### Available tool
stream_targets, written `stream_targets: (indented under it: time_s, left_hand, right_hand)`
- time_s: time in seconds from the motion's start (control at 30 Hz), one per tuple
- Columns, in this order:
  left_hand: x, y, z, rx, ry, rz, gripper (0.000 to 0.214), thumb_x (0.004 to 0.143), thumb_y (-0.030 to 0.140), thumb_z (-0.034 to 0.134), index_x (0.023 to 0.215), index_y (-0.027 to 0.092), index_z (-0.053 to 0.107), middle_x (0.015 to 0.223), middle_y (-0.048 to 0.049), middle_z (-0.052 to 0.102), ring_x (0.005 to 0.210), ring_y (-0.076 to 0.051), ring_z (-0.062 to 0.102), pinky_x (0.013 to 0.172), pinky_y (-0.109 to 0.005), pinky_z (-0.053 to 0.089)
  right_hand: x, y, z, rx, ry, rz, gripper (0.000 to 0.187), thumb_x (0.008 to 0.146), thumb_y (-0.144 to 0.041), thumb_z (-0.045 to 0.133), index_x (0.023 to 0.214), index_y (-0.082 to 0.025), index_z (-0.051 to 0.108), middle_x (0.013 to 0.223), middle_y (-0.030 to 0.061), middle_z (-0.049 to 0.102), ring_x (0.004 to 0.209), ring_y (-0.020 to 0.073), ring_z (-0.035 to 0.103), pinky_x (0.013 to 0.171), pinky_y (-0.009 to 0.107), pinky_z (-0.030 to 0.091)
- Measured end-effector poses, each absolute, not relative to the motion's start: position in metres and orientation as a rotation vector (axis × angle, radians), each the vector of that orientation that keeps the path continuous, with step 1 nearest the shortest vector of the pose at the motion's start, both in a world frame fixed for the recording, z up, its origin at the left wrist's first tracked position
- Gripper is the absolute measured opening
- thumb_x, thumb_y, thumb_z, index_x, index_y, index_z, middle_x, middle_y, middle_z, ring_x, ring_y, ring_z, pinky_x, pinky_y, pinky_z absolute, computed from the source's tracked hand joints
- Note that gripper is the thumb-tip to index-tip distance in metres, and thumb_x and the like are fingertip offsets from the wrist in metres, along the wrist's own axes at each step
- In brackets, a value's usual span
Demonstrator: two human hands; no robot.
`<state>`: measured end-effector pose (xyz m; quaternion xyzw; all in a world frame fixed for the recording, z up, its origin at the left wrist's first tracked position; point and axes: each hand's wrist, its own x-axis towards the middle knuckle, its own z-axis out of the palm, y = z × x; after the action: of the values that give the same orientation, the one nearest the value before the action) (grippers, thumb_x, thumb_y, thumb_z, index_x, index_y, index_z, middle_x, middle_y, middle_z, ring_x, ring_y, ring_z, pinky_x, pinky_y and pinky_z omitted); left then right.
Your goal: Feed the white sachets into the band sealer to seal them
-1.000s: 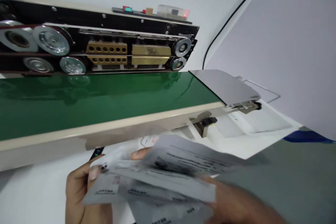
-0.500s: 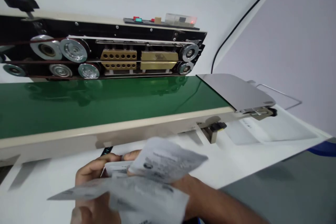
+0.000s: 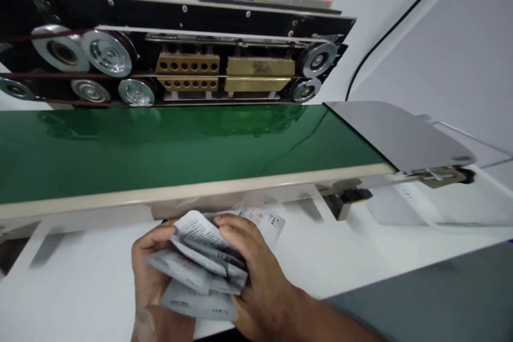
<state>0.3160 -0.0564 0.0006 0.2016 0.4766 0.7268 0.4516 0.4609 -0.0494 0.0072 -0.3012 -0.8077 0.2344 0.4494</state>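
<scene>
both hands closed on one bundle of printed white sachets [image 3: 204, 267]: left hand [image 3: 150, 278] grips from beneath, right hand [image 3: 256, 283] clamps over the top. just beyond the grip runs the sealer's green conveyor belt [image 3: 160, 144].

Bright, even light; soft motion blur.

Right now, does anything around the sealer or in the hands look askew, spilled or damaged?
Only the packets: they sit as a crumpled, uneven bunch between the left hand and right hand, edges fanned at different angles rather than squared up. The green belt carries nothing, and the sealer shows no visible damage or spill.
</scene>
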Motion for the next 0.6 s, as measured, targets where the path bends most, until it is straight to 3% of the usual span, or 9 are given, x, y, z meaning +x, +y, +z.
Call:
stream_targets:
  time_s: [0.13, 0.23, 0.3, 0.37, 0.47, 0.6]
  left_hand:
    - [0.311, -0.053, -0.003, 0.394, 1.232, 1.633, 0.025, 0.066, 0.039, 0.078, 0.071, 0.02, 0.064, 0.08, -0.0024, 0.07, 0.083, -0.025, 0.066, 0.075, -0.035, 0.056]
    - [0.313, -0.062, 0.004, 0.419, 1.271, 1.592, 0.041, 0.049, 0.033, 0.087, 0.081, 0.021, 0.064, 0.085, -0.0014, 0.068, 0.08, -0.023, 0.065, 0.068, -0.031, 0.056]
    - [0.319, -0.071, 0.015, 0.522, 1.31, 1.594, 0.063, 0.044, 0.032, 0.089, 0.1, 0.026, 0.061, 0.095, -0.0004, 0.067, 0.082, -0.021, 0.065, 0.066, -0.028, 0.055]
    - [0.327, -0.078, 0.027, 0.62, 1.391, 1.537, 0.072, 0.048, 0.033, 0.088, 0.111, 0.03, 0.053, 0.101, 0.0012, 0.064, 0.083, -0.018, 0.066, 0.065, -0.024, 0.056]
    - [0.329, -0.08, 0.04, 0.697, 1.529, 1.27, 0.072, 0.051, 0.037, 0.086, 0.112, 0.029, 0.048, 0.093, 0.0022, 0.065, 0.075, -0.016, 0.067, 0.061, -0.021, 0.055]
    - [0.319, -0.077, 0.045, 0.715, 1.488, 1.036, 0.073, 0.052, 0.047, 0.085, 0.109, 0.024, 0.047, 0.076, 0.0013, 0.068, 0.062, -0.016, 0.063, 0.054, -0.021, 0.052]
  right_hand:
    - [0.46, -0.054, 0.006, -0.812, -2.018, 0.481, 0.084, 0.074, -0.015, 0.059, 0.148, -0.017, 0.02, 0.141, 0.0149, 0.036, 0.13, 0.031, 0.038, 0.113, 0.051, 0.03]
    - [0.462, -0.056, 0.008, -0.818, -2.047, 0.474, 0.085, 0.079, -0.023, 0.06, 0.15, -0.016, 0.013, 0.145, 0.0168, 0.025, 0.135, 0.0339, 0.029, 0.116, 0.054, 0.024]
    - [0.463, -0.056, 0.009, -0.806, -2.061, 0.546, 0.089, 0.079, -0.026, 0.062, 0.15, -0.016, 0.009, 0.145, 0.0172, 0.02, 0.137, 0.0348, 0.025, 0.116, 0.053, 0.026]
    - [0.464, -0.055, 0.009, -0.762, -2.063, 0.619, 0.095, 0.076, -0.023, 0.061, 0.151, -0.016, 0.003, 0.142, 0.0168, 0.021, 0.138, 0.0345, 0.023, 0.115, 0.05, 0.031]
    - [0.463, -0.056, 0.01, -0.64, -2.067, 0.609, 0.098, 0.073, -0.016, 0.055, 0.153, -0.017, -0.003, 0.13, 0.0142, 0.03, 0.137, 0.0321, 0.025, 0.113, 0.049, 0.036]
    - [0.467, -0.06, 0.018, -0.609, -2.054, 0.652, 0.086, 0.086, -0.025, 0.052, 0.153, -0.023, -0.002, 0.127, 0.0131, 0.033, 0.134, 0.0298, 0.031, 0.113, 0.046, 0.038]
